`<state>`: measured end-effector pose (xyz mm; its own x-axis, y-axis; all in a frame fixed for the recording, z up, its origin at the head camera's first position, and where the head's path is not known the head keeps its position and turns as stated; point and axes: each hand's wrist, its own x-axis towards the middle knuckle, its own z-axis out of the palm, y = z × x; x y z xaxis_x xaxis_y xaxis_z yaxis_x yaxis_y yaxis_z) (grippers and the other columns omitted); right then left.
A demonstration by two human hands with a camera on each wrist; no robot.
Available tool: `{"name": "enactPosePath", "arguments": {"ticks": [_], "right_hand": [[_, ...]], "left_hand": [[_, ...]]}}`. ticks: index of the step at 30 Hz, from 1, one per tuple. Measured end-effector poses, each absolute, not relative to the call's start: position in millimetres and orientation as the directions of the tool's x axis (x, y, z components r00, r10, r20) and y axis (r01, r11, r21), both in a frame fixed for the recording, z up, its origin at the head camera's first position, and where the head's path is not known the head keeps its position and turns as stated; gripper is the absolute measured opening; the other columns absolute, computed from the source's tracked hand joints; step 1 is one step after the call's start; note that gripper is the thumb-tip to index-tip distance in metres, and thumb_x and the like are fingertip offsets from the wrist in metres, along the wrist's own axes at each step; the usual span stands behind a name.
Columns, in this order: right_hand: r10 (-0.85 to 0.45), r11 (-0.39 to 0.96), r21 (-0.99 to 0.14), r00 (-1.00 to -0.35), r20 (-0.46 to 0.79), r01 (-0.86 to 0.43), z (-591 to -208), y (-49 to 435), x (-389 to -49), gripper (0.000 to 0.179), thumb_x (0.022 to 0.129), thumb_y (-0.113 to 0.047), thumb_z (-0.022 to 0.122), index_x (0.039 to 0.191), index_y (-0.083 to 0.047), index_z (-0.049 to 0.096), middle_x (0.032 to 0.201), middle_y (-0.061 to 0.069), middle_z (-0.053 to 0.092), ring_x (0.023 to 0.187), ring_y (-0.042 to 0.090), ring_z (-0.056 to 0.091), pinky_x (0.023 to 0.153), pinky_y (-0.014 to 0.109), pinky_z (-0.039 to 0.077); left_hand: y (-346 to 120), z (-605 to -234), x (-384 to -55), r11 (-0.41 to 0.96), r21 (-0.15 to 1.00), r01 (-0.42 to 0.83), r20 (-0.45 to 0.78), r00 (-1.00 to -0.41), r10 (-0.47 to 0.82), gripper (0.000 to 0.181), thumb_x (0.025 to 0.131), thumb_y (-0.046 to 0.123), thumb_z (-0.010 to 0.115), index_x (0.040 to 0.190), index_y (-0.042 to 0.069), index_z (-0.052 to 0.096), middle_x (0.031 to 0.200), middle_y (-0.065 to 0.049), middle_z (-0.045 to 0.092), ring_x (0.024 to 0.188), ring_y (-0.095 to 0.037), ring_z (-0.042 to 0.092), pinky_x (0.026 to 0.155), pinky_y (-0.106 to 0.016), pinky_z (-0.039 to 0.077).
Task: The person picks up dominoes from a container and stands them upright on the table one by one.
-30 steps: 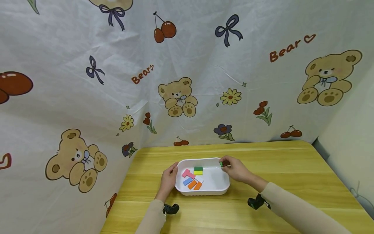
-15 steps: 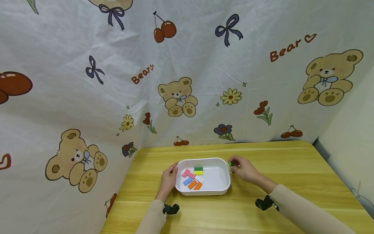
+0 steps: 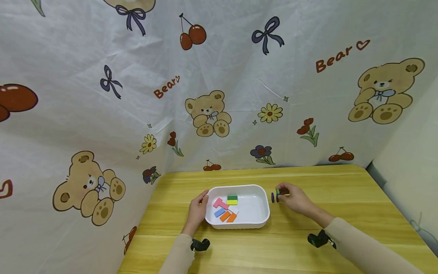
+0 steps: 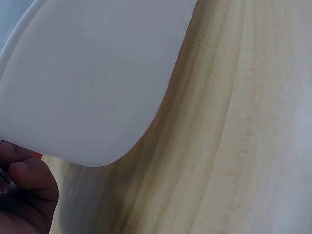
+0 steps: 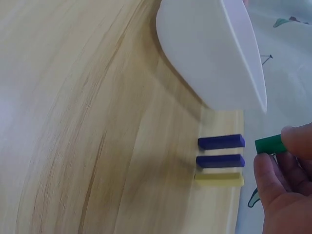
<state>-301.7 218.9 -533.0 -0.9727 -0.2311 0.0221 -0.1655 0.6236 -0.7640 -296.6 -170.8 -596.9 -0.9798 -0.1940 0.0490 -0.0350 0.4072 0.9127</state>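
Head view: the left hand [image 3: 197, 208] holds the left end of a white tray [image 3: 251, 209] on the table [image 3: 239, 251], its thumb at the rim. Inside, toward the left, lie a pink piece [image 3: 221, 203], a blue piece [image 3: 220, 212], two orange pieces [image 3: 225, 216], a white piece [image 3: 234, 209], and a green piece [image 3: 232, 198] touching a yellow piece [image 3: 232, 202]. Beyond the tray's right end, the right hand [image 3: 291, 198] pinches a green block [image 3: 278, 191] near two purple blocks [image 3: 272, 197]. Left wrist view: the tray's outer wall fills much of the frame, with bent fingers at its lower left edge. Right wrist view: thumb and finger grip the green block; beside it the purple blocks and a yellow block [image 5: 219, 179] stand in a row, slightly apart, on the table.
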Motion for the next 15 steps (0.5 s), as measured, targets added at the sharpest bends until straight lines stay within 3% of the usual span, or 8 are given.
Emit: {"name": "enactPosePath", "arguments": {"ticks": [6, 15], "right_hand": [[-0.240, 0.620, -0.761, -0.970, 0.047, -0.190, -537, 230, -302, 0.025, 0.098, 0.000, 0.063, 0.122, 0.005, 0.061, 0.119, 0.022, 0.067, 0.112, 0.040, 0.065, 0.093, 0.051, 0.057], [-0.206, 0.638, -0.751, -0.977, 0.048, -0.172, -546, 241, -307, 0.027, 0.098, 0.000, 0.064, 0.124, 0.006, 0.060, 0.120, 0.023, 0.066, 0.112, 0.041, 0.064, 0.092, 0.051, 0.057]], "left_hand": [[-172, -597, -296, 0.408, 0.912, -0.036, 0.047, -0.980, -0.191, 0.039, 0.109, 0.030, 0.054, 0.143, 0.015, 0.063, 0.135, -0.010, 0.068, 0.118, -0.025, 0.059, 0.105, -0.047, 0.051], [-173, -599, -297, 0.409, 0.912, -0.028, 0.053, -0.982, -0.184, 0.038, 0.108, 0.032, 0.054, 0.143, 0.018, 0.064, 0.129, -0.008, 0.070, 0.115, -0.023, 0.059, 0.100, -0.041, 0.052]]}}
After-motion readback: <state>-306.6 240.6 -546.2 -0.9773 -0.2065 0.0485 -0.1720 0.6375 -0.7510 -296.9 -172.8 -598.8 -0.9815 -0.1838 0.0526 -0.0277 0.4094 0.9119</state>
